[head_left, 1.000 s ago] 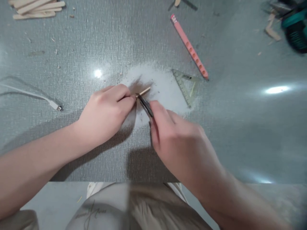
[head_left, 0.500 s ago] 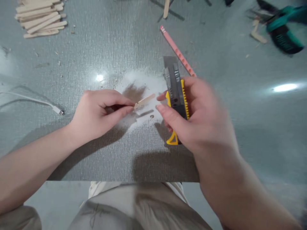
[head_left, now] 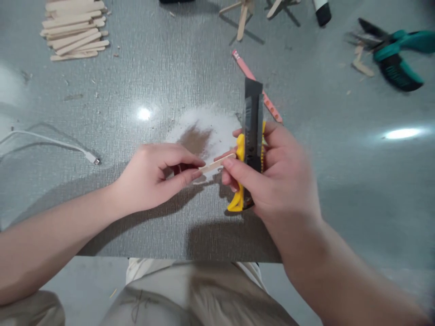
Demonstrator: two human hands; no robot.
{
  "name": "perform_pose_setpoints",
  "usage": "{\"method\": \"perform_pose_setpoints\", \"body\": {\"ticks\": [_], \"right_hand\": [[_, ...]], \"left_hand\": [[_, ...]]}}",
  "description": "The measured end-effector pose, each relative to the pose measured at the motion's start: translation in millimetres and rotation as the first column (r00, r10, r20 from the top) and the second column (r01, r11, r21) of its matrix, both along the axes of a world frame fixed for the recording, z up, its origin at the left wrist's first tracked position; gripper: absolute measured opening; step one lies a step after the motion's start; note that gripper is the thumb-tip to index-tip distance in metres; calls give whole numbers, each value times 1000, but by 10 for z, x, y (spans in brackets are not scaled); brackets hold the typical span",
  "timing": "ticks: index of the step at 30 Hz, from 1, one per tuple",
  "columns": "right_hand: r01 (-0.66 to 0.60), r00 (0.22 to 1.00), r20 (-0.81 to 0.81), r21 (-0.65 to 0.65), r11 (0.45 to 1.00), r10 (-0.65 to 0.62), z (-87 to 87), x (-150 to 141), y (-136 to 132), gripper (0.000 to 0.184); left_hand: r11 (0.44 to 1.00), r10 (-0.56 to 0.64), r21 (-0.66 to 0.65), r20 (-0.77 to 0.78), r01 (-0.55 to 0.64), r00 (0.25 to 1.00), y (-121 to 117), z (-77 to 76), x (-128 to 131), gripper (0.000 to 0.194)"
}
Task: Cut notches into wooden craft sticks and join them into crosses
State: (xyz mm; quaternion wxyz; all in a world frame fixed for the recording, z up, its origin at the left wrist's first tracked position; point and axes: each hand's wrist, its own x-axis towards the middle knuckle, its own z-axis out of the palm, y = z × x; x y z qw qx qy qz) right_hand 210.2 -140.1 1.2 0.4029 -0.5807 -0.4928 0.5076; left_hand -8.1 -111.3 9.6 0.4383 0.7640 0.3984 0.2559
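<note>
My left hand [head_left: 154, 176] pinches a short piece of wooden stick [head_left: 215, 164] between thumb and forefinger, just above the grey table [head_left: 163, 90]. My right hand [head_left: 275, 176] is closed round a yellow and black utility knife [head_left: 252, 136], held upright with its blade end pointing away from me. The right thumb tip touches the free end of the stick. A scuffed white and brown patch [head_left: 204, 131] on the table lies just beyond both hands.
A pile of wooden sticks [head_left: 74, 31] lies at the far left. A pink pencil [head_left: 258, 88] lies behind the knife. Teal-handled pliers [head_left: 394, 54] with wood scraps sit at the far right. A white cable [head_left: 54, 145] runs in from the left. Stick structures [head_left: 243, 13] stand at the back.
My right hand lifted the knife from cutting the stick on the table and turned it upright. My left hand raised the stick piece toward me, and the right thumb now meets it.
</note>
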Motion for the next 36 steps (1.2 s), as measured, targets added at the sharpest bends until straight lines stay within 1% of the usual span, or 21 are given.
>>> {"method": "perform_pose_setpoints", "body": {"ticks": [3,5,6,8,11,13,15,19,23,32,36], "right_hand": [[12,1000,7,6,1000,-12,6,-26,-6,29],[7,1000,11,27,1000,-7,11,-48,-8,29],[0,1000,15,39,999,-1,15,-59,-9,28],[-19,1000,23,52,998,18,24,-80,-11,27],[-40,999,0,43,998,40,33,-103,-17,25],[-45,998,-31,52,998,46,34,-112,-20,25],[-51,997,-50,64,997,54,33,-117,-21,25],[-73,997,-32,53,996,75,39,-117,-18,24],[-77,997,-4,73,994,77,41,-113,-18,24],[-67,997,-21,65,996,69,23,-121,0,25],[-45,996,-71,47,998,48,15,-138,-5,22]], "left_hand": [[994,-21,-102,48,26,999,-13,6,32,6],[977,5,-214,100,17,995,-28,10,57,4],[959,27,-282,123,9,992,-36,13,70,4],[903,74,-430,174,8,982,-51,18,93,7],[775,118,-629,238,61,964,-62,26,114,13],[703,143,-707,245,76,959,-60,29,117,16],[671,158,-738,236,71,959,-56,29,116,17],[664,173,-744,248,73,953,-52,22,113,19],[661,185,-747,256,73,949,-49,12,111,18],[693,201,-720,243,37,949,-55,-6,96,15],[716,216,-698,231,7,949,-74,-19,86,16]]}}
